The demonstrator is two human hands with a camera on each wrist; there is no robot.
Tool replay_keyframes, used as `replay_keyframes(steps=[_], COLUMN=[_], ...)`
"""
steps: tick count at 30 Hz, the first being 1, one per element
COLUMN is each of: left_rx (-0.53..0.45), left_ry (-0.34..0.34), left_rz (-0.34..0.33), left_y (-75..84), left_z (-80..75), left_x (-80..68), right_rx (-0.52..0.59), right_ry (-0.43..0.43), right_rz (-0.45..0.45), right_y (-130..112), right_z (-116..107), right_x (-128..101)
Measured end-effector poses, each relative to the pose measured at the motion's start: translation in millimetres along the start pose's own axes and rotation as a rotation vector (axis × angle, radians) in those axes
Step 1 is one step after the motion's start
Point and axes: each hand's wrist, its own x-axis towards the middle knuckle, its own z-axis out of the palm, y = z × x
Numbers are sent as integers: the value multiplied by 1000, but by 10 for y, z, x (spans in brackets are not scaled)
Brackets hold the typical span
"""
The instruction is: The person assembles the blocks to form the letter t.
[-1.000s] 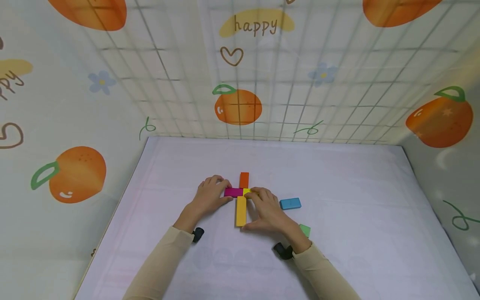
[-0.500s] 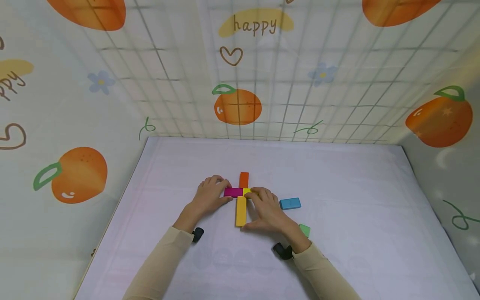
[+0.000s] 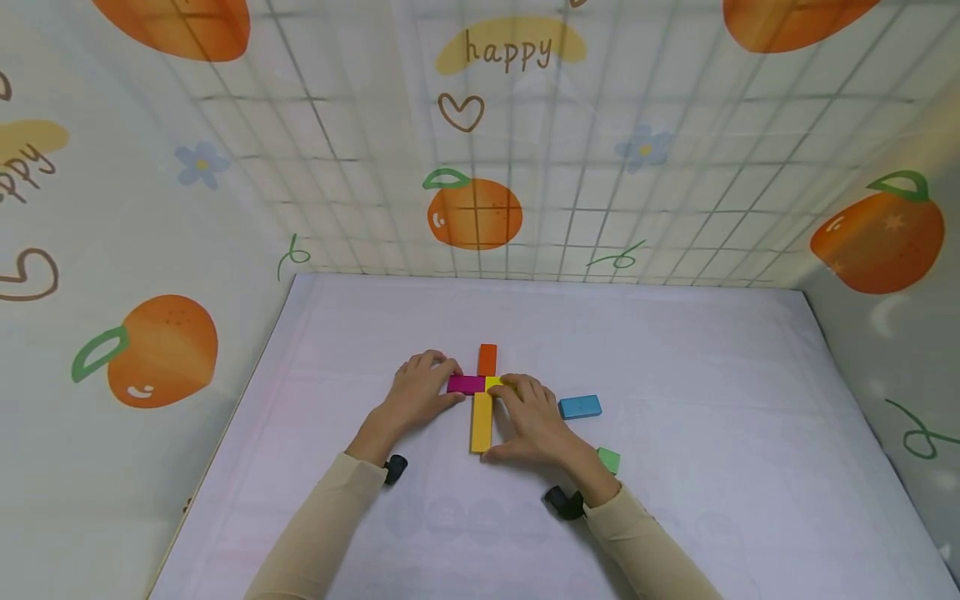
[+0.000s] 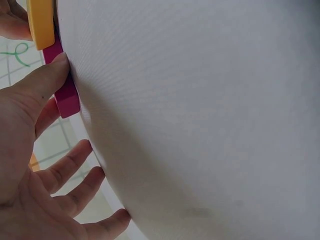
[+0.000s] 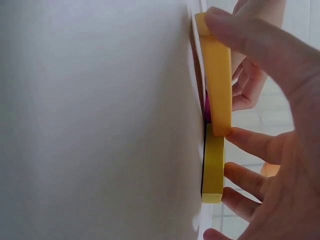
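My left hand (image 3: 422, 390) pinches a magenta block (image 3: 467, 384) between thumb and forefinger; the other fingertips rest on the table in the left wrist view. My right hand (image 3: 536, 418) holds an orange-yellow block (image 3: 482, 423) lengthwise, its thumb on the near end and the forefinger by the far end. Other right fingertips touch the side of a yellow block (image 5: 213, 162), mostly hidden by that hand in the head view. At the far side of the join stands an orange-red block (image 3: 487, 360). Together the blocks form a cross lying on the table.
A blue block (image 3: 580, 407) lies right of my right hand. Partly behind the right wrist is a green block (image 3: 609, 461). The white-covered table (image 3: 712, 375) meets a printed cloth wall (image 3: 360, 183) at the back and sides.
Both hands and all the blocks keep their places. Only the head view has shifted very slightly.
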Motion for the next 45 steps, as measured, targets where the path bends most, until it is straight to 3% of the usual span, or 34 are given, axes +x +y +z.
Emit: replay_keyframes(steps=[16,45], left_rx=[0,-12], left_ry=[-13,23], left_rz=[-6,17], left_y=[10,17], left_z=[-21,-23], left_x=[-6,-32], right_rx=[-59,-114], right_ry=[0,-8], right_rz=[20,4], right_y=[-31,-69], right_z=[6,-10], right_x=[-3,-11])
